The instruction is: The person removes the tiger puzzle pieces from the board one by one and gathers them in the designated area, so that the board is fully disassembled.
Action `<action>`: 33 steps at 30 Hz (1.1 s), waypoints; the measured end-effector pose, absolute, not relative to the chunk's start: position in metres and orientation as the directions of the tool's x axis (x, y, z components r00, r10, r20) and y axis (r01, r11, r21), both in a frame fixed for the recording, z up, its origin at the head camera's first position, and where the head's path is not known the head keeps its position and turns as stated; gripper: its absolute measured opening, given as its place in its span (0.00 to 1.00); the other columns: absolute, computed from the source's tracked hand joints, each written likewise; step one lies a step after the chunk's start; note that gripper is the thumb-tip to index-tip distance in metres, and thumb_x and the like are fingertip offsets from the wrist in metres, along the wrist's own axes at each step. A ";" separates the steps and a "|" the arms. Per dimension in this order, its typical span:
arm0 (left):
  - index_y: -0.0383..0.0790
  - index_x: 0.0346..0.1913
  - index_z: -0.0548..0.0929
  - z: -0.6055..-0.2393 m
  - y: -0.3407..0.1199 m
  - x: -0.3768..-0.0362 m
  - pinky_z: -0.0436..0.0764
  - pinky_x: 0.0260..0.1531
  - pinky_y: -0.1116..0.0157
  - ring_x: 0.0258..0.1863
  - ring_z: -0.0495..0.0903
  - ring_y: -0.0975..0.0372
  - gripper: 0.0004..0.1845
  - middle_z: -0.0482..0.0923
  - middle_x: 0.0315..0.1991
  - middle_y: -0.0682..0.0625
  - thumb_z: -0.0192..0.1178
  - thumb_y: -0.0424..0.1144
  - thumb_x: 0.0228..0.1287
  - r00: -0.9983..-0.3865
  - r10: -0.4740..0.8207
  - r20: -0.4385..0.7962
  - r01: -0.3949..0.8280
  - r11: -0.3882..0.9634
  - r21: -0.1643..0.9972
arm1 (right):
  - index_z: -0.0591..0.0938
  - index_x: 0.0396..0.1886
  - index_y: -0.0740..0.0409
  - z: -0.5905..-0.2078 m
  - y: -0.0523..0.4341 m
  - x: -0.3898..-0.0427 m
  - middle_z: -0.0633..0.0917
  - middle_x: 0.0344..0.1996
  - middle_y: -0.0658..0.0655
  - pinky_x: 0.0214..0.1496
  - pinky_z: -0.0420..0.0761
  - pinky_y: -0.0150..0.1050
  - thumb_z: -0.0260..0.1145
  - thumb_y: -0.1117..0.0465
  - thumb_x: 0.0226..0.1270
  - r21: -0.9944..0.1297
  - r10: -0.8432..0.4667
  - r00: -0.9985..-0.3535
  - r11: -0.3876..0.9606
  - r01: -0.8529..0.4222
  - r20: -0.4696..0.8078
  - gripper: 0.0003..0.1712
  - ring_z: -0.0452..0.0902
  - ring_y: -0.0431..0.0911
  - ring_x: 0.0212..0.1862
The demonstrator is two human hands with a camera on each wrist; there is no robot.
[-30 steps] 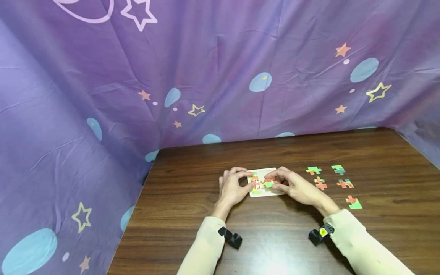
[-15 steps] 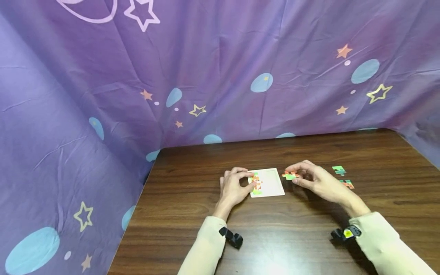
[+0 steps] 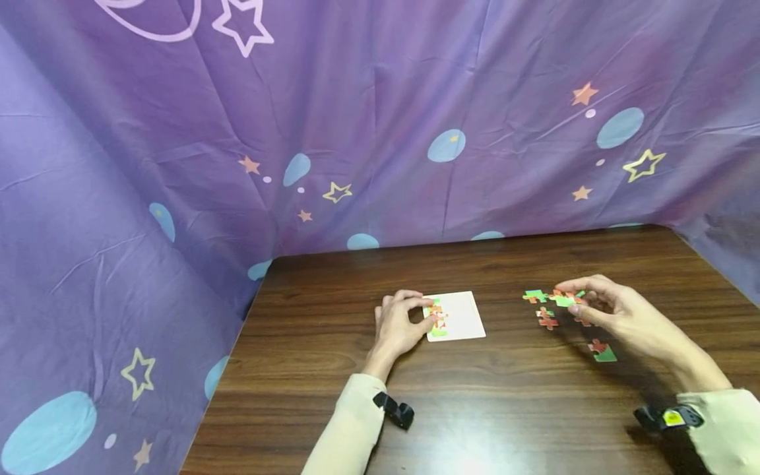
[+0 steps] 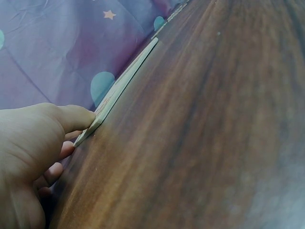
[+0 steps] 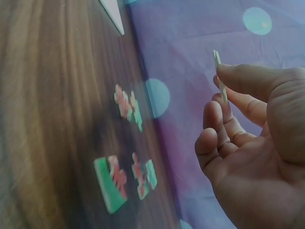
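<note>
A white square puzzle board (image 3: 467, 316) lies flat on the table, with red and green jigsaw pieces (image 3: 438, 324) set along its left side. My left hand (image 3: 398, 328) grips that side, thumb at the near part and fingers farther back. In the left wrist view the thumb presses the edge of the board (image 4: 125, 80). Off to the right, my right hand (image 3: 631, 318) pinches a red and green jigsaw piece (image 3: 565, 301) between thumb and fingers. The right wrist view shows this piece (image 5: 218, 58) edge-on, raised above the table.
Several loose jigsaw pieces lie under and around my right hand: one green and orange piece (image 3: 535, 296), one mostly red piece (image 3: 547, 320) and a red and green corner piece (image 3: 603, 351). Others are partly hidden by the hand. A purple curtain (image 3: 415, 165) hangs behind the wooden table (image 3: 332, 369).
My right hand has lifted the red and green piece off the board and carried it right, over the loose pieces. My left hand has stayed at the board's left side.
</note>
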State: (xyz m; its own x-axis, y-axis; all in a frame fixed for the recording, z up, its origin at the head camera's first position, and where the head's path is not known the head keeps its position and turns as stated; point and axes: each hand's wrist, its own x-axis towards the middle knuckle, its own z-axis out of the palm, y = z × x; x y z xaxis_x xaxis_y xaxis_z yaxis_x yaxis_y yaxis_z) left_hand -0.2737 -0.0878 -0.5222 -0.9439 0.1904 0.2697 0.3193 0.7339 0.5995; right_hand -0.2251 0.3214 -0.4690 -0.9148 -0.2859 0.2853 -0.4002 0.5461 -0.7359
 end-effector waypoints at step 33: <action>0.57 0.62 0.94 -0.523 -0.088 -0.274 0.68 0.63 0.51 0.65 0.77 0.54 0.19 0.84 0.69 0.57 0.76 0.50 0.70 -0.948 0.194 0.252 0.309 0.748 0.587 | 0.91 0.52 0.46 -0.522 0.317 -0.216 0.84 0.37 0.39 0.35 0.70 0.31 0.86 0.73 0.53 -0.506 -0.471 -0.769 0.579 -0.639 0.433 0.28 0.74 0.34 0.35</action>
